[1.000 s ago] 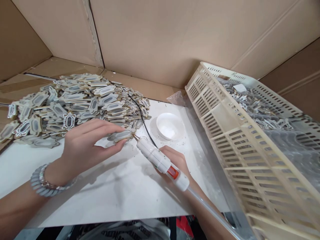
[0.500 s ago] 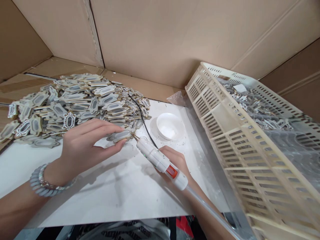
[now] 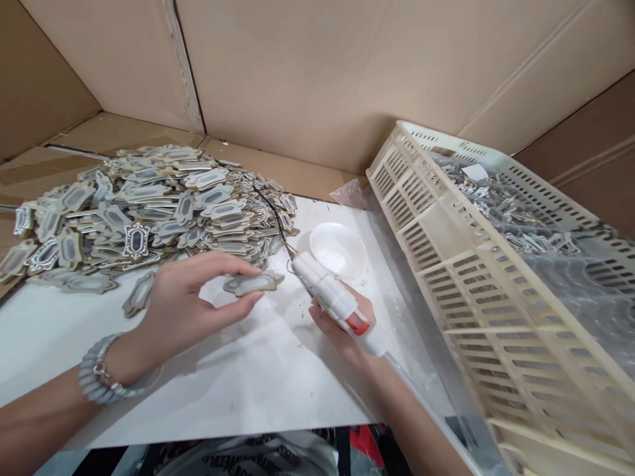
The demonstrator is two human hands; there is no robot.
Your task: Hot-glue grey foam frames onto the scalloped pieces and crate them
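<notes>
My left hand, wearing a grey coil bracelet, pinches a small ornate frame-shaped plate between thumb and fingers, just above the white tabletop. The plate's grey back faces up. In my right hand is a white hot glue gun with a thin metal nozzle and a clear stick running out of its rear. The nozzle points up and left, apart from the plate. One loose plate lies beside my left hand.
A large heap of similar plates covers the back left. A white bowl stands behind the glue gun. On the right, a cream slotted crate holds metal pieces and clear plastic. A black cable crosses the heap; cardboard walls enclose the back.
The nozzle has come away from the plate as my right hand moved to the right. My left hand, still pinching the plate, shifted slightly right and towards me, and a loose plate beside it shows now.
</notes>
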